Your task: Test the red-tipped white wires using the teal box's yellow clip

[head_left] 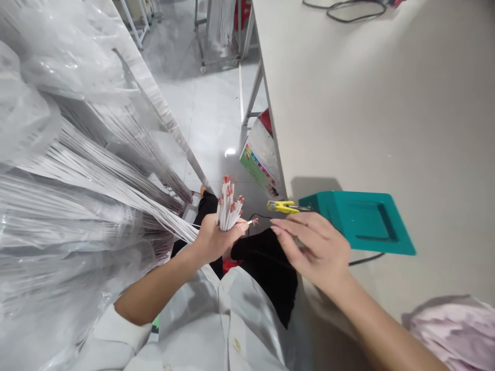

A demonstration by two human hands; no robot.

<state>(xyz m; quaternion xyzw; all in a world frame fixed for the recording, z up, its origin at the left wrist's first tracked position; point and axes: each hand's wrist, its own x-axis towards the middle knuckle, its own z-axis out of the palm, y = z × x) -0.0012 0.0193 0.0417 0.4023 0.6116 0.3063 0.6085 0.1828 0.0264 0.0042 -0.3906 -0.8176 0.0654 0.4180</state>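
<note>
My left hand [216,239] is closed around a bundle of thin white cables [229,208], whose reddish, stripped-looking ends point up and away from me. One cable end [253,221] sticks out to the right beside my left thumb, apart from the bunch. Just right of that end, my right hand [315,245] has its fingers pinched together. A small greyish thing shows between them, too little visible to name. Beyond the right hand, a yellow clip [284,206] juts from the left side of a teal box [353,219] at the table's edge.
The pale table [371,118] fills the right side, with a black cord [356,18] at the back and a pinkish cloth [456,332] in front. Plastic-wrapped cable bundles [65,206] lie on my left. A printed carton [263,157] and a wheeled rack [203,46] stand on the floor.
</note>
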